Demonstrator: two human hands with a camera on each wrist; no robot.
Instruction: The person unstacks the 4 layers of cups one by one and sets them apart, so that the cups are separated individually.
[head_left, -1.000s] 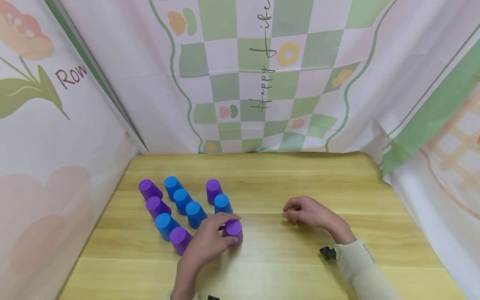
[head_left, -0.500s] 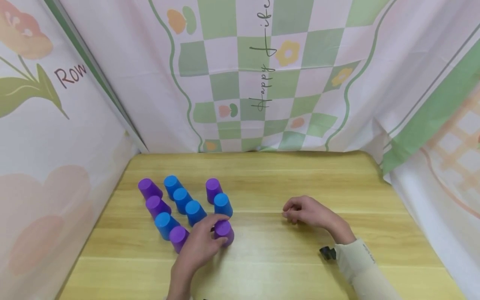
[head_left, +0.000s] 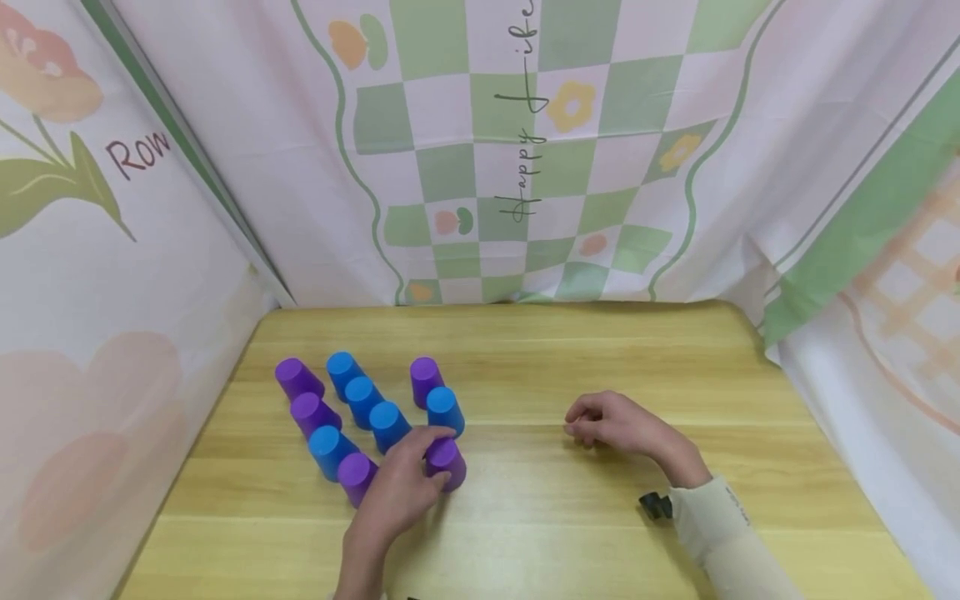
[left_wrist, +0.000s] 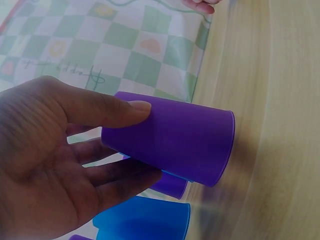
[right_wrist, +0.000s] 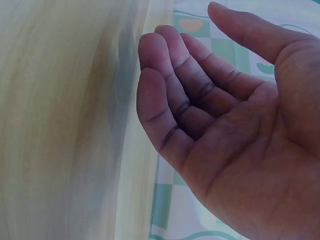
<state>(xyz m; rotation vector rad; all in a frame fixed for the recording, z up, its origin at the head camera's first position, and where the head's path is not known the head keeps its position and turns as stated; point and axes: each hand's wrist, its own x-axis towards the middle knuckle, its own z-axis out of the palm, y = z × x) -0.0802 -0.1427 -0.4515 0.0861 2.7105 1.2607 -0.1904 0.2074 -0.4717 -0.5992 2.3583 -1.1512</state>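
My left hand [head_left: 401, 487] grips an upside-down purple cup [head_left: 447, 465], the thumb on its near side and the fingers round the far side. In the left wrist view the same purple cup [left_wrist: 175, 137] shows its wide rim toward the table. Straight behind it stand a blue cup [head_left: 446, 410] and another purple cup [head_left: 426, 382], making a line. My right hand [head_left: 615, 425] rests over the table at the right, holding nothing. Its fingers [right_wrist: 152, 92] are loosely curled in the right wrist view, with the palm bare.
Left of the held cup, three blue cups [head_left: 363, 402] stand in a slanting row. Further left is a row of purple cups [head_left: 298, 379] with one blue cup [head_left: 332, 452] among them. A printed curtain [head_left: 510, 167] closes off the back of the wooden table [head_left: 600, 358].
My left hand has slid the purple cup a little to the left, bringing it nearer the line of the blue and purple cups behind. My right hand has kept its place.
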